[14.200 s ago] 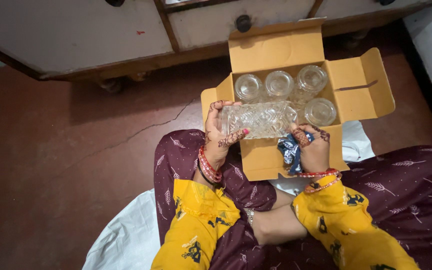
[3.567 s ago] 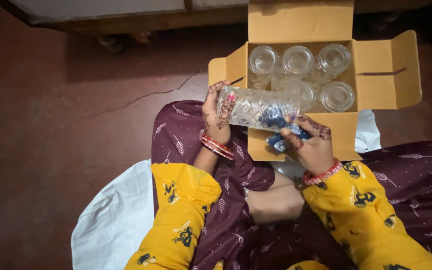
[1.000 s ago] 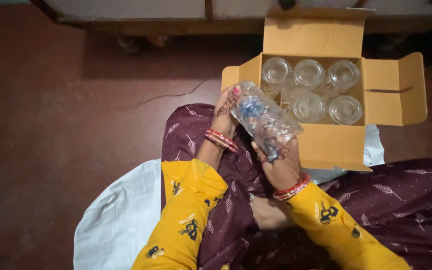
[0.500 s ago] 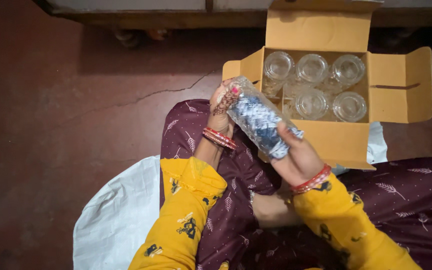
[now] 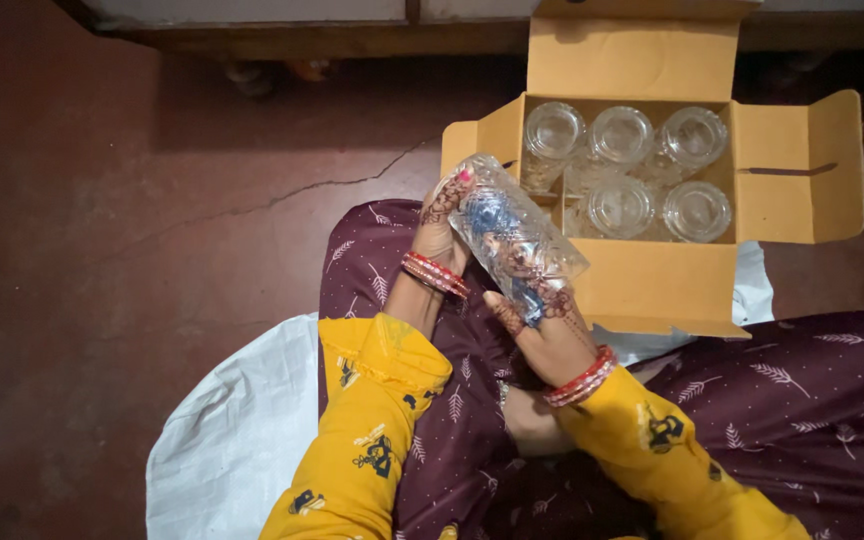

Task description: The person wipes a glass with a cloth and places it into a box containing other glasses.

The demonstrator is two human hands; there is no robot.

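the left hand (image 5: pixel 440 222) grips the closed end of a cut-pattern glass tumbler (image 5: pixel 517 238), which is tilted over the lap, just near the open cardboard box (image 5: pixel 652 285). the right hand (image 5: pixel 542 325) has fingers pushed inside its mouth, pressing a blue cloth (image 5: pixel 492 215) (seen through the glass). five more glasses (image 5: pixel 622 135) stand in the box on the red floor (image 5: pixel 152 200).

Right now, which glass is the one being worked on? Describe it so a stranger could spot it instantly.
Find the open cardboard box on the red floor. At its front left corner a cut-pattern glass tumbler lies tilted between the left hand and right hand. Unlike the five upright glasses in the box, it is out, on its side, with blue cloth inside.
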